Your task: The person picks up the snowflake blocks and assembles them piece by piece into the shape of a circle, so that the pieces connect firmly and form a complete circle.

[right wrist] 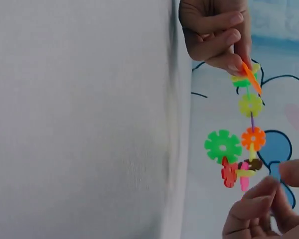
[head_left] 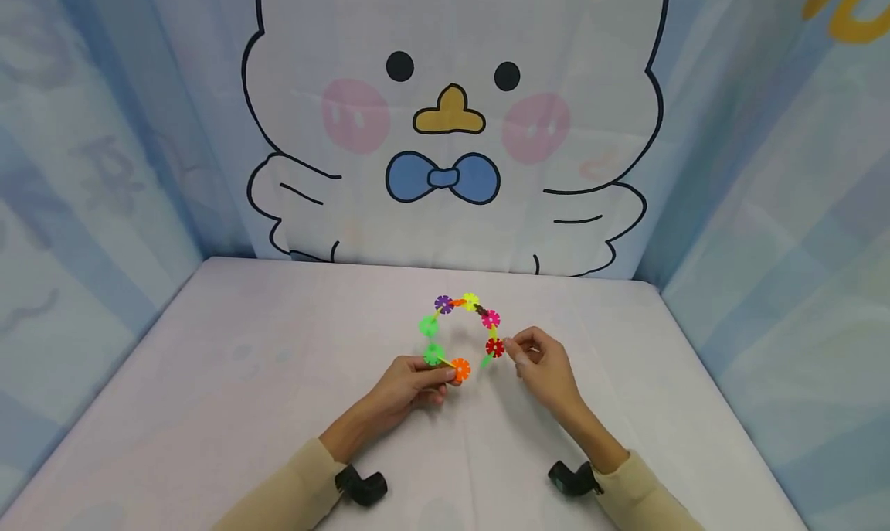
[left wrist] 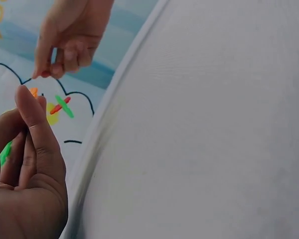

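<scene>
A curved chain of interlocking plastic snowflake discs, with a purple disc [head_left: 443,304] at its far side, hangs above the table in an almost closed ring. My left hand [head_left: 417,384] pinches the orange disc [head_left: 461,369] at one end between thumb and fingers. By the other end, my right hand [head_left: 545,365] is beside the red disc [head_left: 494,348], its fingers bent. The right wrist view shows a gap between these fingertips and the red disc [right wrist: 229,173]. A green disc [right wrist: 223,147] forms that free end. In the left wrist view, my left fingers hide most of the chain.
The chain is above a white-covered table [head_left: 208,407]. Behind it hangs a curtain [head_left: 452,229] with a cartoon bird, and blue patterned curtains [head_left: 90,168] stand at both sides. Black wrist cameras [head_left: 361,486] sit at both cuffs.
</scene>
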### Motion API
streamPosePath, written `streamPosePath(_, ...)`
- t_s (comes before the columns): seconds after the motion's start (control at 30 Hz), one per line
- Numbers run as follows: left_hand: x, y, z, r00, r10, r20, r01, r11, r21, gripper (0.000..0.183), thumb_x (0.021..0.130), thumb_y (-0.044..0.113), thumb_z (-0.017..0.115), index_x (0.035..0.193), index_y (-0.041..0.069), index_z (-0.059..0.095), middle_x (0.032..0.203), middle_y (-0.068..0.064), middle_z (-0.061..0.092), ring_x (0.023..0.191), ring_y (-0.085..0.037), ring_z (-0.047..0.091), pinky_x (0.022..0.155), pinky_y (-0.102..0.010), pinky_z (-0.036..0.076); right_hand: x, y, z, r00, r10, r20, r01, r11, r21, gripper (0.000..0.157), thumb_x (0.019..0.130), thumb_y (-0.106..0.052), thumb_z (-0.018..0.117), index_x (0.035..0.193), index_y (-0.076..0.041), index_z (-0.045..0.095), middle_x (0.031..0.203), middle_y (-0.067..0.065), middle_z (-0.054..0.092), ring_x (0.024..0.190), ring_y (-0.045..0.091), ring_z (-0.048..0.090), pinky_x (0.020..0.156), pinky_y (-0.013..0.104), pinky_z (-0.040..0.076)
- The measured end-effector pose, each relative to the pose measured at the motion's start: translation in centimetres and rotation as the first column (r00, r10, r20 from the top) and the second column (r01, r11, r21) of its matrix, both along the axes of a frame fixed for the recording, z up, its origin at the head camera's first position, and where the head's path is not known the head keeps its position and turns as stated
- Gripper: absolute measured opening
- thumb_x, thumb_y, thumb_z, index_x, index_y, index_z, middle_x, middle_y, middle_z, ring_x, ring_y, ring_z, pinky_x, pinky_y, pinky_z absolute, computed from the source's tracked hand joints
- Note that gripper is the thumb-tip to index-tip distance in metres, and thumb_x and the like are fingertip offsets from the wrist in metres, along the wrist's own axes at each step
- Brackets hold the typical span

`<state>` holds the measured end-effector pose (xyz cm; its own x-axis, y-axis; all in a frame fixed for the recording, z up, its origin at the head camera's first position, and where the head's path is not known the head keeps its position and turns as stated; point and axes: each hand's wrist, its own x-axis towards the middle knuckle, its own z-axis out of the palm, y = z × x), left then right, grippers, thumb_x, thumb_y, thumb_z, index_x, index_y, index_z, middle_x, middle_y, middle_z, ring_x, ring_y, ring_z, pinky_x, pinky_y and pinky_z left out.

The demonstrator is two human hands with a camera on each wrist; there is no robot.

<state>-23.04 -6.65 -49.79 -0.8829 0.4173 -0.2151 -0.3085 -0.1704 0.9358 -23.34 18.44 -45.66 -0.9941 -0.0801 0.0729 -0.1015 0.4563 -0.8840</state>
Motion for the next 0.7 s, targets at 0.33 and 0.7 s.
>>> streamPosePath(0.33,-0.12,-0.23,0.06,0.998,-0.061,-0.008,0.061,0.998,-0.003,0.022,0.099,0.013,0.074,0.112,-0.004,0.076,0.089,0.000,0.079,0.066,-0.004,0.062,0.067,-0.017,0.060,-0.92,0.82,-0.63,0.934,0.162,0.319,-0.105,0.976,-0.188,0.034,0.109,-0.018,0.057,0.133,0.006,0.055,0.126,0.024,0.070,0.100,0.022,0.075,0.084,0.032,0.065)
streamPosePath(0.7,0.04,0.11,0.05,0.999,-0.042,0.017,0.043,0.999,-0.031,0.027,0.099,0.015,0.075,0.115,-0.007,0.075,0.088,0.002,0.079,0.069,-0.004,0.065,0.070,-0.019,0.063,-0.46,0.72,-0.39,0.901,0.311,0.302,-0.180,0.902,-0.392,0.032,0.110,-0.017,0.058,0.126,0.010,0.056,0.111,0.007,0.076,0.104,0.019,0.079,0.093,0.031,0.065)
